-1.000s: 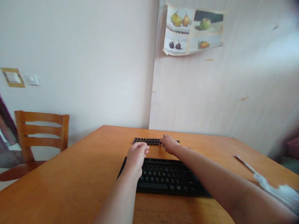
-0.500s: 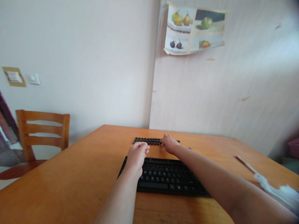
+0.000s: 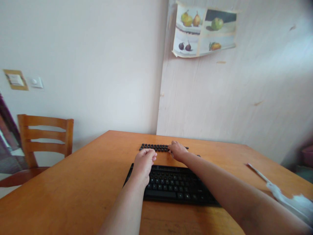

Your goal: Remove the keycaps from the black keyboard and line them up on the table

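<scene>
The keyboard (image 3: 171,184) has small pale marks on its keys (image 3: 159,187), but no letter or number is readable.

Bare, slim left forearm (image 3: 124,209) rises from the bottom edge | I see my bare left hand (image 3: 144,163) at lower centre, fingers curled, thumb against them | bare right forearm (image 3: 220,182) slants from lower right | bare right hand (image 3: 178,151) sits slightly higher, knuckles up; its grip I can't read
</scene>
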